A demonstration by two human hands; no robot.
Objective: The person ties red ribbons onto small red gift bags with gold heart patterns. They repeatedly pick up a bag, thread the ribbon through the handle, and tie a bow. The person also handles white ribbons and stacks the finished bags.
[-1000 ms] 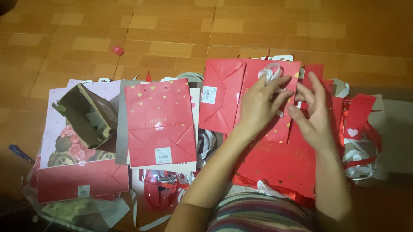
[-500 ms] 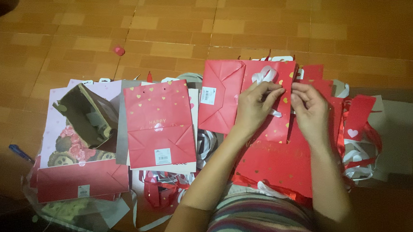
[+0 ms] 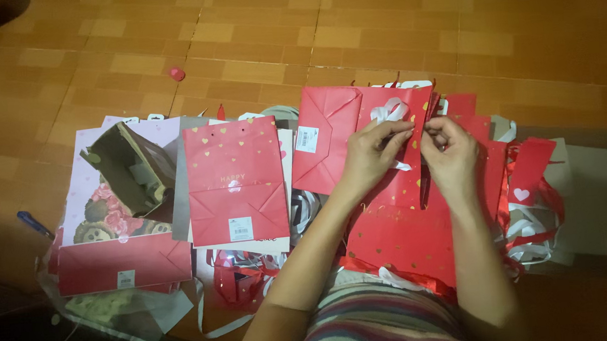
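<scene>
Fingers [image 3: 401, 131] pinching white ribbon [image 3: 389, 109], red bag [image 3: 402, 238]

Your left hand [image 3: 371, 156] and right hand [image 3: 451, 156] pinch a white ribbon [image 3: 389, 110] at the top of a red bag [image 3: 407, 206] on the floor [image 3: 379, 25]. More red bags [image 3: 234, 182] lie flat to the left.

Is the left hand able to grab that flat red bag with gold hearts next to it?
Probably yes. The red bag with gold hearts lies on top of the pile, uncovered, just beside the left hand, though that hand is pinching a white ribbon.
</scene>
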